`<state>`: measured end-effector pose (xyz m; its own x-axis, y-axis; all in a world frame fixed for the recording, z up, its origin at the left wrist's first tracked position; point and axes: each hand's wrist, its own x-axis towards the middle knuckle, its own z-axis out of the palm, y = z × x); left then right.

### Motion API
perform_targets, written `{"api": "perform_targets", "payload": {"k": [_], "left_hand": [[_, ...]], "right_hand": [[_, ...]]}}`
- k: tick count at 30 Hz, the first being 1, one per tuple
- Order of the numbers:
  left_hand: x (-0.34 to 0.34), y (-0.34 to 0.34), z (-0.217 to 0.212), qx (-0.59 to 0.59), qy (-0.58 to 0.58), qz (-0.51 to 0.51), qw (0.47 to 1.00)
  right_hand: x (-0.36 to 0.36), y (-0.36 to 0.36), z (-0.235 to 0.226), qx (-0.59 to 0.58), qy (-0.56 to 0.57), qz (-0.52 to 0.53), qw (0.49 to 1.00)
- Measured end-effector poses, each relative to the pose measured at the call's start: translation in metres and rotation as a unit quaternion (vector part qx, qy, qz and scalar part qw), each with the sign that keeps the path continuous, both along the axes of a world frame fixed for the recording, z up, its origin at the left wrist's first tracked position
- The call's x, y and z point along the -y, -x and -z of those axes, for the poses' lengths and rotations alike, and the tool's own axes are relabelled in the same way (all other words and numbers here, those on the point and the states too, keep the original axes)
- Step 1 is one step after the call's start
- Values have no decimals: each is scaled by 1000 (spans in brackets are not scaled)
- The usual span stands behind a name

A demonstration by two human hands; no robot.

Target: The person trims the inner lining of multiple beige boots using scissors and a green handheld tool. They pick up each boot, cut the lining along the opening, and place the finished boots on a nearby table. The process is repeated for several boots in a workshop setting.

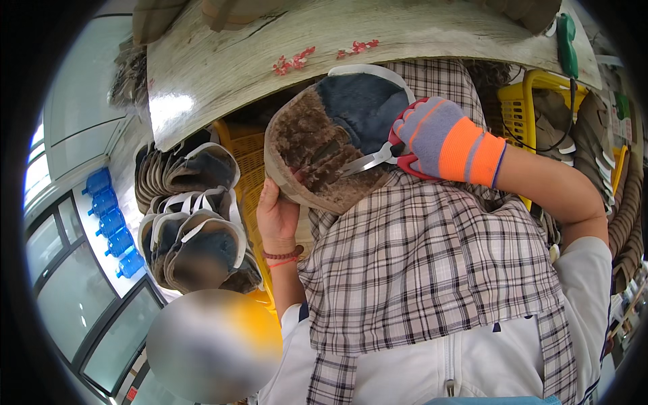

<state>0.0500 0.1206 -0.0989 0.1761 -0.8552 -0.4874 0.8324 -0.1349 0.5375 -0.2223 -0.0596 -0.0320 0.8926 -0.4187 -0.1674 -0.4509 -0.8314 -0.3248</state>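
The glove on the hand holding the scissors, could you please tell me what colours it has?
The glove is grey-lilac with a bright orange cuff band and red trim, seen in the head view.

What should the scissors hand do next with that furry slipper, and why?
Probably close the scissors for a short snip along the brown fur. The gloved right hand has the blades lying on the slipper's fur lining, and the bare left hand steadies its lower edge, so the piece looks set for trimming.

Head camera – single fisheye view, steeply down, close over lap, rim edges bending.
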Motion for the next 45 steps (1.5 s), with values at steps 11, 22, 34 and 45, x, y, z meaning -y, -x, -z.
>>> {"api": "perform_targets", "payload": {"k": [11, 22, 34, 45], "left_hand": [[-6, 2, 6, 12, -2, -24, 1000], [68, 51, -105, 187, 199, 18, 962], [242, 82, -44, 352, 224, -9, 908], [351, 97, -56, 119, 249, 142, 951]], "right_hand": [[14, 16, -17, 41, 54, 76, 995], [-36, -27, -97, 361, -453, 228, 782], [84, 162, -97, 527, 200, 544, 621], [278, 199, 28, 626, -77, 301, 715]]}}
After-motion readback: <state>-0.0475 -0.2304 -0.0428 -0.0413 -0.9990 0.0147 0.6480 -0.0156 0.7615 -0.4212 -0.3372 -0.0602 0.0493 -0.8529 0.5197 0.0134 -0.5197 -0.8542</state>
